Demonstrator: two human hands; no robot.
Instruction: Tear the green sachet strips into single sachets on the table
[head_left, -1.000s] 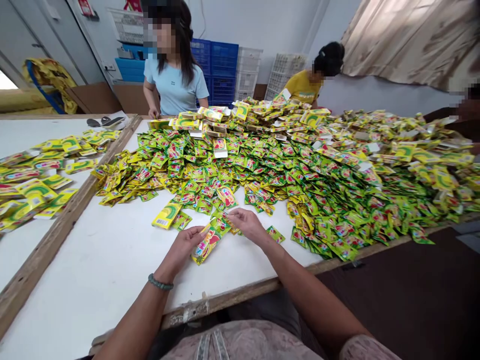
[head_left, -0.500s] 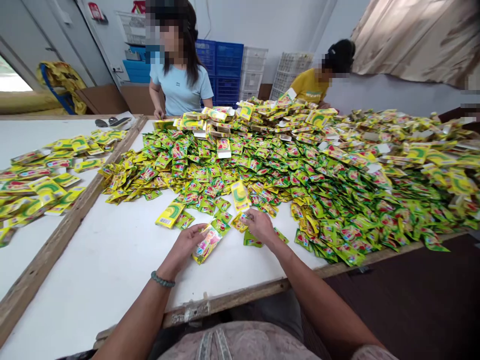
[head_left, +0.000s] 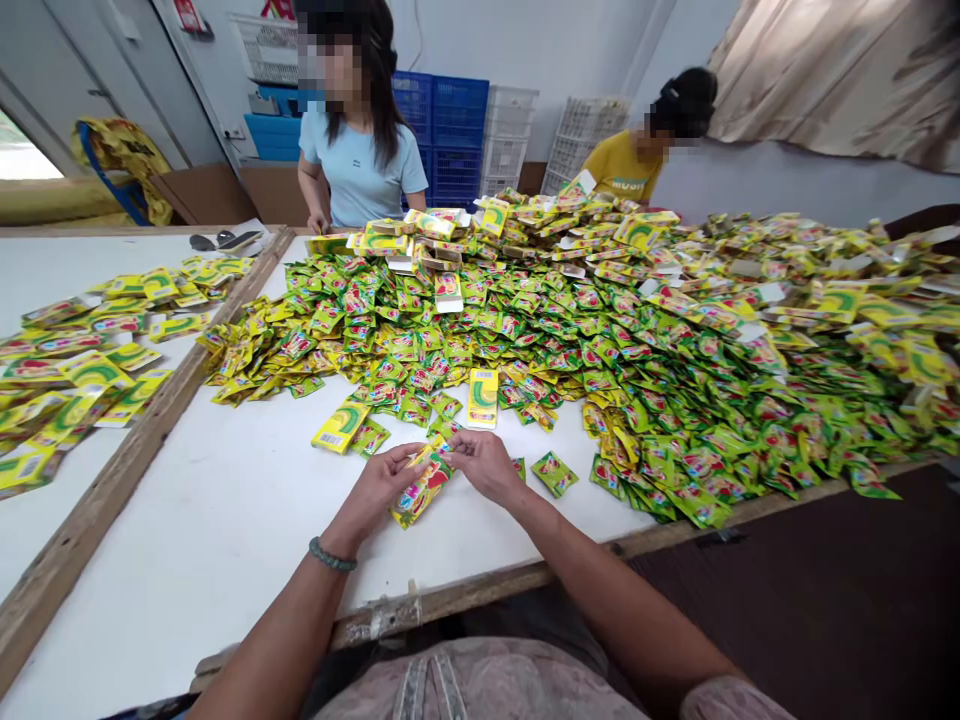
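Note:
My left hand [head_left: 382,487] grips a small yellow carton [head_left: 421,492] with red and pink print, tilted just above the white table [head_left: 247,500]. At the carton's upper end, the fingers of my right hand [head_left: 484,464] are pinched together; what is between them is hidden. Beyond my hands, a yellow carton [head_left: 482,398] with a green curved print lies flat. Another yellow carton [head_left: 340,427] lies to the left, against a green sachet [head_left: 370,437]. Right of my right hand is a loose green sachet [head_left: 555,473].
A large heap of green and yellow sachets [head_left: 525,330] spreads across the table, with cartons [head_left: 622,235] piled behind. More cartons [head_left: 97,375] lie left of a wooden strip [head_left: 142,450]. Two people, in a blue shirt [head_left: 364,165] and a yellow shirt [head_left: 622,165], are across the table.
My right hand has moved left from a yellow sachet to the upper end of the carton in my left hand. The flat carton beyond now lies straighter, and a green sachet at right is uncovered.

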